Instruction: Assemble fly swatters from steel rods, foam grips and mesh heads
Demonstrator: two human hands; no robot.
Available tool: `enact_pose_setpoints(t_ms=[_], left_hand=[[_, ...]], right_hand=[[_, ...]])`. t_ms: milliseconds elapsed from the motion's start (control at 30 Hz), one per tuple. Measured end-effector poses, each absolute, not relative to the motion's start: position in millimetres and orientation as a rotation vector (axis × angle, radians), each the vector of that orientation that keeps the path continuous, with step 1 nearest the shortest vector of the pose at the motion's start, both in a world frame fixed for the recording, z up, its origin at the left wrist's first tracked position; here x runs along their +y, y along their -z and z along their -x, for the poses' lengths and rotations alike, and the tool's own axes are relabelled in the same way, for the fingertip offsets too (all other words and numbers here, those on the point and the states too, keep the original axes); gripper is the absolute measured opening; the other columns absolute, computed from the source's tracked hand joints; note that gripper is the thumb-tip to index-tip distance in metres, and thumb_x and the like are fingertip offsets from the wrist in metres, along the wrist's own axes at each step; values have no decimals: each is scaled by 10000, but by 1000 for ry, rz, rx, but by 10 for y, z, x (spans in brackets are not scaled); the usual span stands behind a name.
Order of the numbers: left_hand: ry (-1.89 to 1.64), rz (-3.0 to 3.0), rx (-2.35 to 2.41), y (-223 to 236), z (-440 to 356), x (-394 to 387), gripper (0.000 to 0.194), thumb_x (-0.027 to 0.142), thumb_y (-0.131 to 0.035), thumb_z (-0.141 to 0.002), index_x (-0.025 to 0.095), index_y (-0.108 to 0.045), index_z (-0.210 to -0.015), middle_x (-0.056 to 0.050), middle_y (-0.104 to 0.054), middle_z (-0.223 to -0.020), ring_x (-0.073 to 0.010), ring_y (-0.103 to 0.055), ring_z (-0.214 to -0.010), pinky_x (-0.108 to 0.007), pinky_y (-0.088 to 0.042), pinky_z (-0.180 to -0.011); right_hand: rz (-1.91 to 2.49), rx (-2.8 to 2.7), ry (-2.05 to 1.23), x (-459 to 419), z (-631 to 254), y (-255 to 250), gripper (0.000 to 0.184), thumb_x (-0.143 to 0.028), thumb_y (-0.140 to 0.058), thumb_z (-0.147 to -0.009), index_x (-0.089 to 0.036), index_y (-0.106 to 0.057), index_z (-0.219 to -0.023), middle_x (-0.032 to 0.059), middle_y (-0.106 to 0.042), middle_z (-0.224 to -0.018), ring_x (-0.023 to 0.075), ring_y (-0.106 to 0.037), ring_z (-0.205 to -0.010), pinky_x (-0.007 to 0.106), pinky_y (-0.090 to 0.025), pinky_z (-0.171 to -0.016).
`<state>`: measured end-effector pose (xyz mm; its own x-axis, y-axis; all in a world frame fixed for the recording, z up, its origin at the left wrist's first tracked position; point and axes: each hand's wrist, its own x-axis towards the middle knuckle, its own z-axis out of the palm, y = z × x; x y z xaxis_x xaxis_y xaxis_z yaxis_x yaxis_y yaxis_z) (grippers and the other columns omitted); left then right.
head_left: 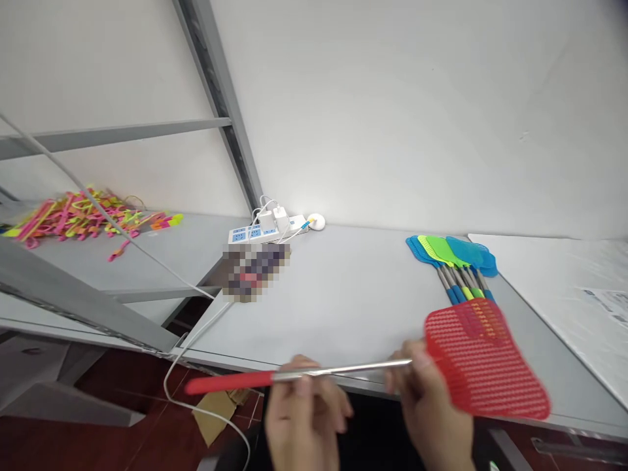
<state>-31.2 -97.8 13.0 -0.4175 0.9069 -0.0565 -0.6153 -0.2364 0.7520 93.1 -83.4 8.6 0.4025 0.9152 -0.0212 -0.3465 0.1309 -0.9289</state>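
The left hand (304, 412) and right hand (429, 405) grip the red flyswatter (485, 360); more swatters (451, 258) lie fanned on the worktop (333, 307).

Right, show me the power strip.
In the head view, the power strip sits at the back of the grey worktop, against the wall, with white chargers plugged in, left of the fly swatters.

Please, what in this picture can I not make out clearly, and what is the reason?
All in the head view:
- The object on the table: pixelated, so its kind cannot be told.
- The printed sheet: print too small to read, and the right edge cuts it off.
- The left hand and right hand: the bottom edge cuts them off.
- The red fly swatter: the hands hide part of its shaft.
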Motion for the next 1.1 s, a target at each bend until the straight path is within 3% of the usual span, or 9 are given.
enact_pose_setpoints(t_ms=[133,300,533,700,967,1100], left_hand=[[-1907,-522,963,-228,477,-914,162,297,-658,-877,200,-607,-758,88,-481,-579,-55,-431,-374,-229,-449,-450],[-1772,-460,868,-247,279,-968,193,336,-624,-899,203,-569,-771,83,-474,-660,-43,-393,-371,-220,-421,-402],[-1420,-653,782,-106,85,-1054,352,496,-588,-917,176,-574,-771,64,-482,-569,-65,-436,-372,-241,-427,-458],[-1389,-773,835,-59,178,-1016,372,515,-594,-914,178,-584,-755,45,-507,-559,-86,-460,-430,-246,-409,-501],[-1344,-884,1000,-73,348,-938,492,481,-625,-900,206,-413,-551,76,-284,-475,-95,-323,-451,-251,-373,-494],[-1397,-835,990,-134,406,-940,501,466,-657,-875,204,-399,-535,77,-230,-519,-94,-273,-469,-241,-324,-461]], right_hand=[[983,-394,-969,-779,-1318,-156,291,-304,-719,-807,-214,-505,-630,-77,-361,-547,79,-339,-443,240,-422,-442],[879,-436,-1007,-818,-1469,-250,347,-306,-634,-875,-212,-440,-602,-90,-280,-524,71,-252,-419,241,-390,-452],[878,-837,-1045,-932,-1243,-116,337,-385,-564,-956,-220,-509,-667,-49,-396,-546,121,-418,-517,264,-356,-512],[977,-1079,-1091,-974,-1200,24,383,-384,-490,-995,-209,-514,-655,-29,-419,-589,120,-410,-542,269,-300,-511],[1098,-1151,-1078,-883,-1428,-8,467,-464,-516,-964,-199,-503,-580,-28,-384,-529,117,-361,-505,275,-263,-486],[1102,-905,-1014,-880,-1714,-65,422,-460,-628,-899,-200,-526,-582,-13,-403,-551,148,-442,-581,278,-315,-516]])
